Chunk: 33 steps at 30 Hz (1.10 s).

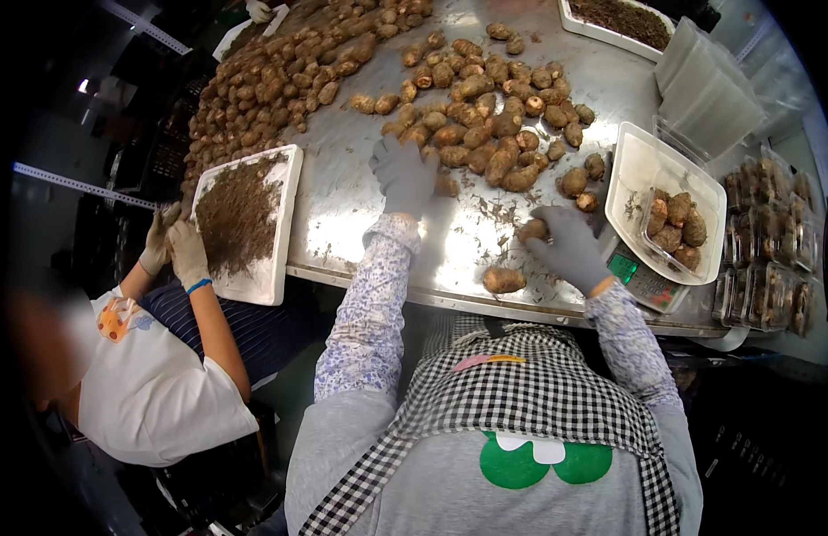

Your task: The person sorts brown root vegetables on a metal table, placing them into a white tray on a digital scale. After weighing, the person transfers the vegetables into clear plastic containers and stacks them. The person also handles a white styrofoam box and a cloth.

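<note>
My left hand, in a grey glove, rests at the near left edge of a loose pile of brown taro corms; its fingers look apart, with nothing visible in them. My right hand, gloved alike, has its fingers around a small taro corm just above the metal table. Just in front of me, near the table edge, lies another single taro corm. To the right, a white tray sits on a scale with a green display. Inside the tray is a clear plastic box holding several corms.
Filled clear boxes are stacked at the right, below a stack of empty clear boxes. A larger corm heap covers the far left. At left, a co-worker's gloved hands are beside a white tray of soil. Another soil tray stands far right.
</note>
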Each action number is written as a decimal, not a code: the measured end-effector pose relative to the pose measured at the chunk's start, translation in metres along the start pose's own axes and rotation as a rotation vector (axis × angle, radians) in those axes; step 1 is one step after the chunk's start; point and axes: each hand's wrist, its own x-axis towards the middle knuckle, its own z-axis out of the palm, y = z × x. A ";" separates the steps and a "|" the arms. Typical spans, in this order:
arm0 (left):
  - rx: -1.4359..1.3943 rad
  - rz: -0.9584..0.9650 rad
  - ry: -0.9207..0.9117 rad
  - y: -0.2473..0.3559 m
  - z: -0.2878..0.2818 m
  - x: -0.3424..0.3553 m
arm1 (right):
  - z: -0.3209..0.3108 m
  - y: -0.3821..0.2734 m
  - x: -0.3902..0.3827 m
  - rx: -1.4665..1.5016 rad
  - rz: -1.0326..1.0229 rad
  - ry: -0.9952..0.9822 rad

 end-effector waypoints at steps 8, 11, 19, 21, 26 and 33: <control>-0.038 0.009 -0.243 -0.017 0.043 0.007 | 0.037 0.004 0.026 0.003 0.048 -0.074; 0.012 0.026 -0.228 -0.018 0.045 0.009 | 0.051 0.015 0.022 -0.135 0.076 0.011; 0.061 0.133 -0.345 -0.024 0.024 0.025 | 0.045 0.005 0.010 -0.045 0.030 0.174; 0.012 0.165 -0.351 -0.019 0.009 0.032 | 0.042 0.003 0.003 -0.014 0.035 0.178; 0.067 0.244 -0.435 0.059 -0.021 0.062 | 0.037 -0.016 0.000 0.099 0.003 0.165; -0.134 0.465 -0.292 0.054 0.044 0.076 | 0.031 -0.009 -0.018 0.079 0.009 0.233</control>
